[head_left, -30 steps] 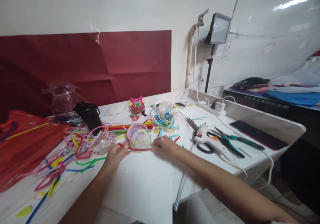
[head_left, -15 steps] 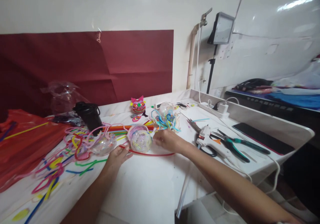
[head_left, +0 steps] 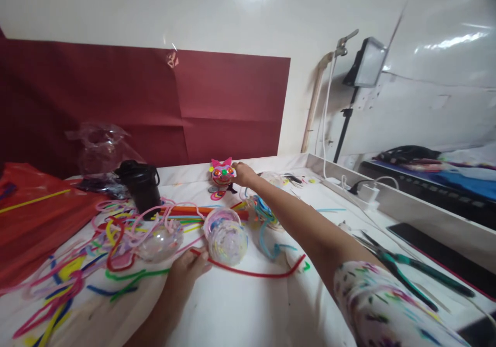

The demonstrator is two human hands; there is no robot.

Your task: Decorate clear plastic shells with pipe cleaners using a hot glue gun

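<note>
My left hand (head_left: 188, 268) is closed on one end of a red pipe cleaner (head_left: 253, 273), pinched between thumb and fingers. The stem curves to the right just above the white table, its far end bent up. At the back, my right hand (head_left: 243, 174) has its fingers closed at the right edge of a pink cat-faced ornament (head_left: 222, 175), which has pointed ears and round orange eyes. A clear plastic ball (head_left: 228, 244) lies beyond the red stem, against a pink-tinted clear bowl-like piece (head_left: 220, 215). Blue strands (head_left: 263, 210) sit partly behind my right forearm.
Tangled coloured pipe cleaners (head_left: 77, 272) spread over the left side, near another clear ball (head_left: 160, 241) and a black cup-like container (head_left: 141, 186). Green-handled pliers (head_left: 411, 269) lie at the right. A black phone-like slab (head_left: 437, 249), charger (head_left: 368, 194) and lamp (head_left: 370, 62) stand beyond.
My right hand has left the area beside the clear ball and reached back to the cat-faced ornament. The red pipe cleaner's right end is now free; my left hand still pinches the other.
</note>
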